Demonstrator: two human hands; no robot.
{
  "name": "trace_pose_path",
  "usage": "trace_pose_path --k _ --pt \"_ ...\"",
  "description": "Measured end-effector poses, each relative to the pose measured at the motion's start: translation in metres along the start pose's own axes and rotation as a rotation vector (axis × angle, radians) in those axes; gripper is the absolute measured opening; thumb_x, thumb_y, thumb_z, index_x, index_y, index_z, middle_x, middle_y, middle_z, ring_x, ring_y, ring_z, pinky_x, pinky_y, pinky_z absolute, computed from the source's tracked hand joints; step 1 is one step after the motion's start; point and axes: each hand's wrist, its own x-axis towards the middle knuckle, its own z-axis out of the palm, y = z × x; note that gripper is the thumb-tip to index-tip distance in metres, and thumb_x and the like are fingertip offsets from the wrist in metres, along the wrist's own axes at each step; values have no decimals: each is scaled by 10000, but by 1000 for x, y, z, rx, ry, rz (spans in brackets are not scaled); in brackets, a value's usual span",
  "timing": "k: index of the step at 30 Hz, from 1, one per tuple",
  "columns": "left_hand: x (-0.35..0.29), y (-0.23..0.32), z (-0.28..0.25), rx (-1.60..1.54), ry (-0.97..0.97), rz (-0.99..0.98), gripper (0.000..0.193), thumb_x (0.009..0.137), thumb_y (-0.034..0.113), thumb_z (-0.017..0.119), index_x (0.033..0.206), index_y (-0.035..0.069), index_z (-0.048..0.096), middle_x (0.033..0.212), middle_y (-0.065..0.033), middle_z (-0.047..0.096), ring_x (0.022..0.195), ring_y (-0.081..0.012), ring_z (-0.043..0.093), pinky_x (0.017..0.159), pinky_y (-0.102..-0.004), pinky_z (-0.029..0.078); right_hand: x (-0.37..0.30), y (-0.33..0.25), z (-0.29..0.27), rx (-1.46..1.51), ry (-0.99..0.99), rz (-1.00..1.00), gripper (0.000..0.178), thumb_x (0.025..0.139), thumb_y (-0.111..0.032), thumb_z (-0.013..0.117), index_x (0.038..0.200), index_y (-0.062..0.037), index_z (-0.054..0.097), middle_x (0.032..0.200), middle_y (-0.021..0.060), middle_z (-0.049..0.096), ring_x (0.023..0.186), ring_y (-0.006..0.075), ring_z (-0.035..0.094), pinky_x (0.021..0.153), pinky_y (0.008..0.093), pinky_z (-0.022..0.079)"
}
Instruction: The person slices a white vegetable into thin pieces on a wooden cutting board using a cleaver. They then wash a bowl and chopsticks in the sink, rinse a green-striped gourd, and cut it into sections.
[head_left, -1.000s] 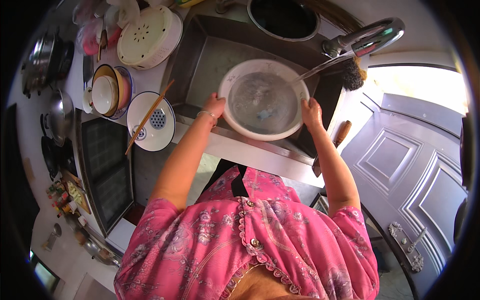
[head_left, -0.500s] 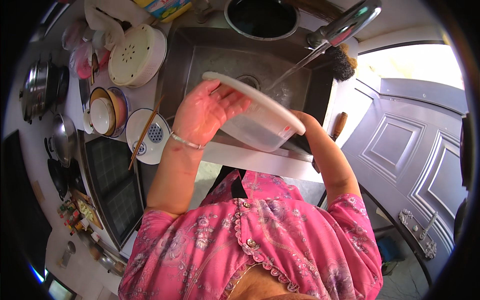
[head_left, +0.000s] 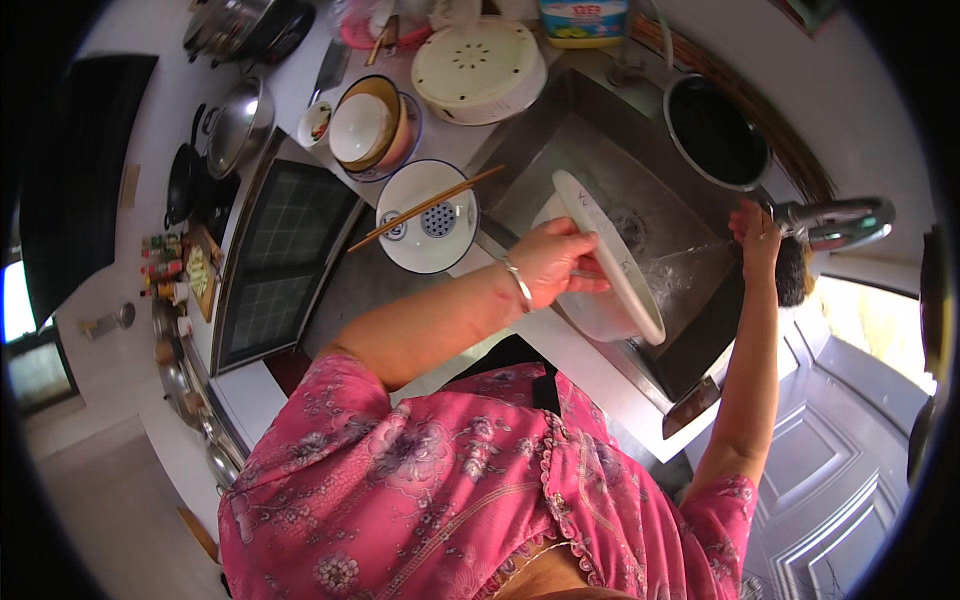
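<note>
The left hand (head_left: 562, 262) clamps its fingers on a tilted basin (head_left: 600, 315) at the sink's (head_left: 590, 135) near edge; the right hand (head_left: 757, 230) is by the faucet (head_left: 840, 223), fingers hard to tell.

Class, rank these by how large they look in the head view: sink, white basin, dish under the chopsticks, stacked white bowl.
1. Sink
2. White basin and dish: too close to rank
3. Stacked white bowl

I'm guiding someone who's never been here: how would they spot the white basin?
Find the steel sink; at its near edge is the person's left hand. That hand holds the white basin, tipped steeply. Unlike the round metal bowl behind the sink and the white container with a holed top, it is being held.
</note>
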Motion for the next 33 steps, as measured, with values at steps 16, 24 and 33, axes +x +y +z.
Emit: trace_pose_path --k 16,24,33 --pt "21 5 26 -111 23 163 183 938 187 531 1024 28 500 999 -113 594 903 -239 621 827 -404 543 -157 -41 33 -508 -366 -323 280 744 -216 756 788 -1 582 692 135 583 580 234 515 566 308 433" --pt "38 -17 3 -254 78 -61 206 927 125 475 1040 -29 553 1023 -164 623 960 -290 629 879 -419 528 -169 -52 20 -441 -526 -148 359 739 -291 765 808 21 604 627 133 571 558 170 524 556 307 438" --pt "32 -56 -32 -100 90 -129 232 882 112 511 1072 -8 564 1036 -154 598 964 -275 614 870 -434 522 -190 -5 23 -912 -475 -610 321 731 -266 730 708 -34 509 678 147 558 689 361 563 623 433 436"
